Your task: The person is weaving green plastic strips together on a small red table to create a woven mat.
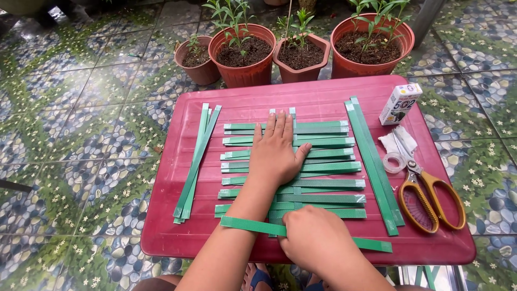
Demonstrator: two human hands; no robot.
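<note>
Pressing flat, the left hand [274, 153] pins woven green ribbed plastic strips [323, 183] on the glossy red plastic bench [177, 237], grip wide; the right hand [315, 237] pinches one loose green strip [250, 225] at the near edge.

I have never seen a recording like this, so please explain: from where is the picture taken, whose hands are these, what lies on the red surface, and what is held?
There is one picture, from a camera on a person's head, looking down at that person's own bare hands. The left hand lies flat, fingers spread, on a mat of woven green strips on a red plastic table. The right hand grips one loose green strip at the mat's near edge. Spare strips lie in a left bundle and a right bundle. At the right are yellow-handled scissors, a roll of clear tape and a small white box. Potted plants stand beyond the table.
</note>
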